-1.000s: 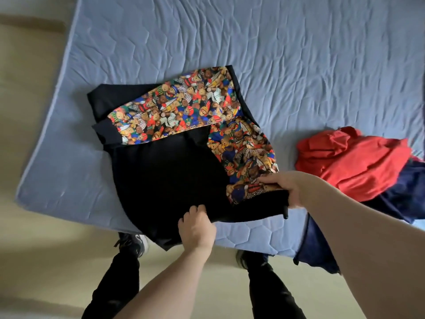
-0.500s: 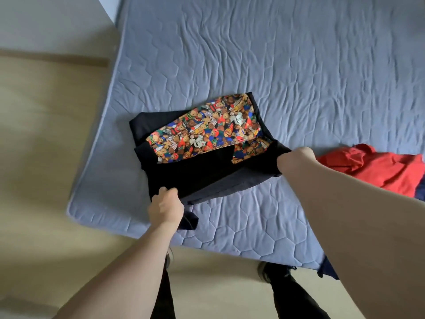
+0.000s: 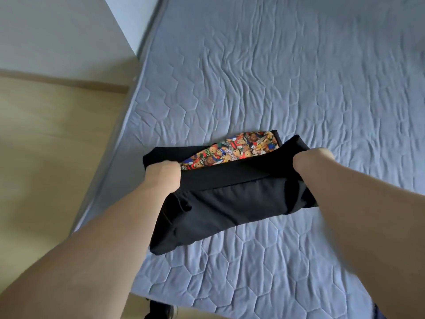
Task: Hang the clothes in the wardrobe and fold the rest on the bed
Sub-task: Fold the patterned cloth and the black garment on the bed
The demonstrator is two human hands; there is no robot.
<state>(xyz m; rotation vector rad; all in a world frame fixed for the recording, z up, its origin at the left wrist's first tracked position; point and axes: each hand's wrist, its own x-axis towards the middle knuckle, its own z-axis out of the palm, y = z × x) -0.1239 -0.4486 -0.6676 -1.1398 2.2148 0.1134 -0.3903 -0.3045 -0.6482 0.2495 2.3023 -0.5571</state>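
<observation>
- Far left of frame: wooden floor (image 3: pixel 46 139) and pale wall (image 3: pixel 57 31); nothing of the task there, no wardrobe in view.
- Left hand (image 3: pixel 164 174), centre-left: fingers curled round the left end of the black garment (image 3: pixel 220 203), clenched on the cloth.
- Centre: garment lies on the bed (image 3: pixel 276 77) near the lower-left corner of the mattress; black flap held up over the teddy-bear print panel (image 3: pixel 236 148), which shows just beyond the fold.
- Right hand (image 3: pixel 315 158), centre-right: grips the right end of the same flap; fingers hidden behind cloth, but it's clearly holding.
- Step, prob.: folding the near half over the far half.
- Risks: hands lowering unevenly → skewed fold, print edge sticking out; cloth sagging btwn hands → creases trapped inside; lower layers bunch at left end if dragged; garment sits near bed edge, so a pull toward the floor side could slide it off.
</observation>
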